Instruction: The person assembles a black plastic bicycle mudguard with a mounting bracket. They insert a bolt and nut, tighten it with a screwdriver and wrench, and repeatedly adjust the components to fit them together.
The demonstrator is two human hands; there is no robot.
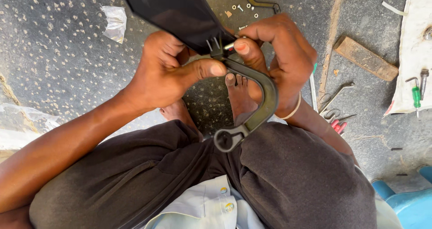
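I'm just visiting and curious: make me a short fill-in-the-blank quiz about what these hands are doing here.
1. Both hands grip a curved black ____ bracket joined to a dark blade.
2. The wooden block lies on the ____.
3. The screwdriver on the white sheet has a ____ handle.
4. The right hand wears a pale ____ at the wrist.

Missing words: metal; floor; green; band

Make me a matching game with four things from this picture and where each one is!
Things:
1. curved black bracket
2. wooden block
3. green screwdriver
4. clear plastic bag

Places:
A. on the white cloth at the right
B. on the floor, upper left
C. held in both hands
D. on the floor, right of the hands

Pairs: 1-C, 2-D, 3-A, 4-B
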